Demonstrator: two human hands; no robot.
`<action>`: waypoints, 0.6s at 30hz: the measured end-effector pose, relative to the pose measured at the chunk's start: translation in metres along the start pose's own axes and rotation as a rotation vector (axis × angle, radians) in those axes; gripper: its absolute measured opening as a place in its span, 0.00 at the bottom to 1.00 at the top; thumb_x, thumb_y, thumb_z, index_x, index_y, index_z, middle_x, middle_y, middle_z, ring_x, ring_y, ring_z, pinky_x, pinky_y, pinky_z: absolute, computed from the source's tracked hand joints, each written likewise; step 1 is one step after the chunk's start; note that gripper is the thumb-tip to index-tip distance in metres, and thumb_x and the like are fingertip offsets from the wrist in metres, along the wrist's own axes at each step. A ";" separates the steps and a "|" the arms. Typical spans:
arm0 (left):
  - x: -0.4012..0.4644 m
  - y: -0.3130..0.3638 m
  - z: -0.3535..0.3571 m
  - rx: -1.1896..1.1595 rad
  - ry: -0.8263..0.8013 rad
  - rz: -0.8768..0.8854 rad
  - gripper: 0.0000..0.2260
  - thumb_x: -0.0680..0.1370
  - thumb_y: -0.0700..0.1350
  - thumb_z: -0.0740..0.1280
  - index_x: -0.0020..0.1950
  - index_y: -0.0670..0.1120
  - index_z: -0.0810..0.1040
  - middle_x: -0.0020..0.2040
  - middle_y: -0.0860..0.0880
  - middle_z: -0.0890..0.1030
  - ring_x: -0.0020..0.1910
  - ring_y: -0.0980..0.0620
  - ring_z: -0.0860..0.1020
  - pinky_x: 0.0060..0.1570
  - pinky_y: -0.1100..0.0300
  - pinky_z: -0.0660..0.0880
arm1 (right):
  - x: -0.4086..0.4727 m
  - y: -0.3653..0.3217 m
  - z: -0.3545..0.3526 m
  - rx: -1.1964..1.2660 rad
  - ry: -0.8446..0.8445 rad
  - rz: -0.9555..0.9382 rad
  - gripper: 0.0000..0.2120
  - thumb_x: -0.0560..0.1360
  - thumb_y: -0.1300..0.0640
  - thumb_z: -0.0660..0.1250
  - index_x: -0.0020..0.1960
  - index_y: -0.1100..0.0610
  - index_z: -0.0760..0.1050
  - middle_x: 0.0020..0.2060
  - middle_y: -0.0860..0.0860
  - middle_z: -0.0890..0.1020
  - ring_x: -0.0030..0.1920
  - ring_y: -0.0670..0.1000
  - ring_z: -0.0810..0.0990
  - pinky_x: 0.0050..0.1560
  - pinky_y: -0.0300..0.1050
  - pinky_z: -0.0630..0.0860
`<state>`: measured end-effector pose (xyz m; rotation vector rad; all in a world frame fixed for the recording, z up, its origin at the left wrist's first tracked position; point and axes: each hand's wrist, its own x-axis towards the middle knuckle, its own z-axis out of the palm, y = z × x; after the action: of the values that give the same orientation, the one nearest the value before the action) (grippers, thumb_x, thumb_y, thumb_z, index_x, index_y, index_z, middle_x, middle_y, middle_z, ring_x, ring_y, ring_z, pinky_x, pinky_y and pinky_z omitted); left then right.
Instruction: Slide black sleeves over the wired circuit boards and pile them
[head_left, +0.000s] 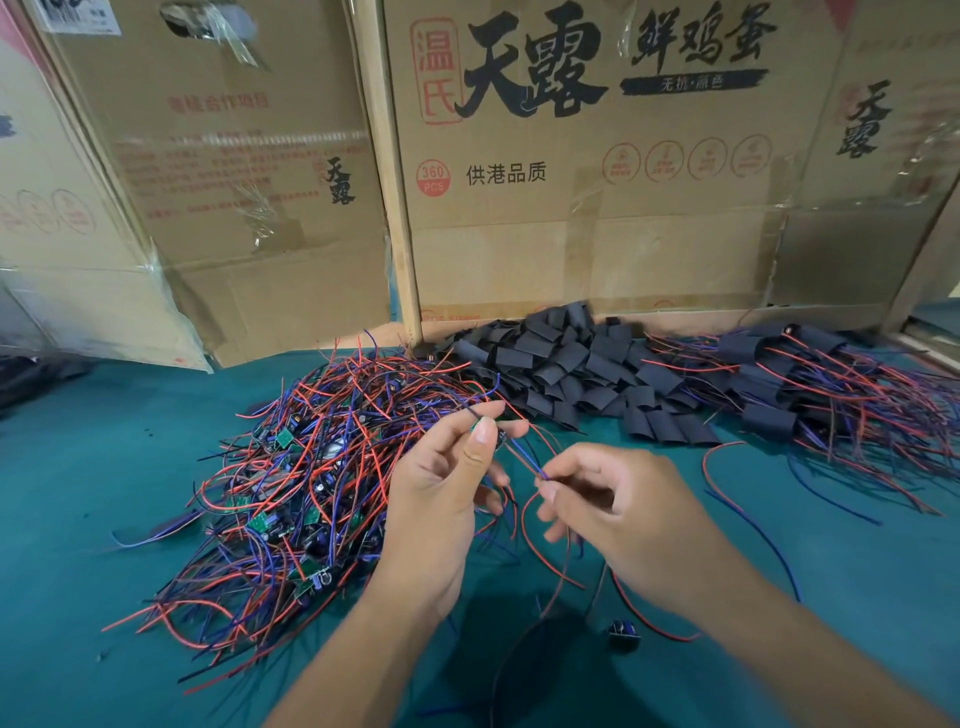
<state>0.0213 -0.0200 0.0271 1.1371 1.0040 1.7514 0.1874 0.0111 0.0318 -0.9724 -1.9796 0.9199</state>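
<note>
Seen from the head camera, the left hand (441, 499) is pinching a small circuit board (496, 434) between thumb and fingertips, holding it up above the green table (104, 467). The board is mostly hidden behind the thumb. Its red and blue wires (524, 457) are running down to the right hand (618, 514), which is pinching them between thumb and forefinger, the other fingers curling loosely below.

To the left of the hands, a tangled heap of bare boards with wires (301, 493) is lying on the table. Behind the hands, a pile of empty black sleeves (571, 364) is sitting against the cardboard boxes (597, 208). To the far right, a pile of sleeved boards (810, 374) is resting with wires trailing toward the near side. A small dark part with a wire (623, 631) is lying on the table just below the right wrist. A few loose wires (753, 519) are lying between the hands and the sleeved pile.
</note>
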 end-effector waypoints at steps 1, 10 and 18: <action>0.000 0.000 0.000 0.005 0.002 0.004 0.15 0.75 0.51 0.67 0.58 0.45 0.80 0.52 0.45 0.85 0.33 0.56 0.74 0.30 0.64 0.73 | 0.000 -0.001 -0.001 0.027 -0.003 0.019 0.06 0.77 0.57 0.66 0.43 0.49 0.78 0.36 0.47 0.85 0.35 0.46 0.85 0.37 0.39 0.77; 0.000 0.000 0.001 -0.107 -0.044 -0.038 0.16 0.76 0.52 0.70 0.58 0.43 0.79 0.57 0.44 0.84 0.38 0.55 0.78 0.33 0.62 0.75 | -0.002 -0.004 0.001 0.477 0.002 0.145 0.08 0.81 0.65 0.62 0.47 0.64 0.79 0.32 0.54 0.82 0.31 0.52 0.79 0.36 0.44 0.77; -0.009 -0.012 0.009 -0.043 -0.224 -0.071 0.15 0.77 0.50 0.69 0.54 0.40 0.84 0.32 0.42 0.74 0.29 0.45 0.75 0.35 0.55 0.76 | -0.005 -0.005 0.011 0.532 0.001 0.084 0.07 0.81 0.65 0.63 0.48 0.65 0.79 0.32 0.53 0.81 0.31 0.52 0.78 0.35 0.44 0.76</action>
<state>0.0348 -0.0218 0.0161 1.2243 0.8562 1.5442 0.1793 0.0017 0.0290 -0.7471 -1.5722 1.3988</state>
